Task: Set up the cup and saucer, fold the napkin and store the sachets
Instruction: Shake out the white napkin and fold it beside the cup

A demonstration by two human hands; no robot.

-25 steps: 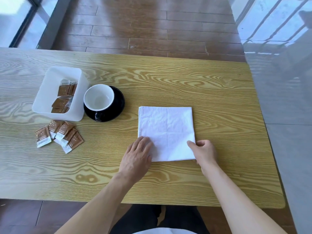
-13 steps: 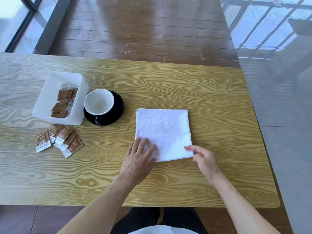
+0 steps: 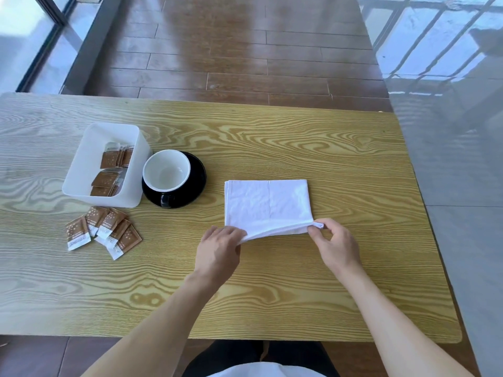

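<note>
A white napkin [image 3: 266,202] lies folded in the middle of the wooden table [image 3: 299,281]. My left hand [image 3: 219,248] pinches its near left corner and my right hand [image 3: 333,240] pinches its near right corner, and the near edge is lifted off the table. Left of the napkin, a white cup [image 3: 166,170] sits on a black saucer [image 3: 197,170]. A white plastic box [image 3: 89,156] beside the saucer holds several brown sachets [image 3: 109,170]. Several more loose sachets [image 3: 102,231] lie on the table in front of the box.
The table's right edge [image 3: 432,240] runs close to the napkin, with grey tiled floor beyond it. Dark wooden floorboards lie past the far edge. My lap is just below the near table edge.
Both hands went from resting flat on the napkin's near corners to pinching them, and the near edge has risen off the table. The camera has tilted a little.
</note>
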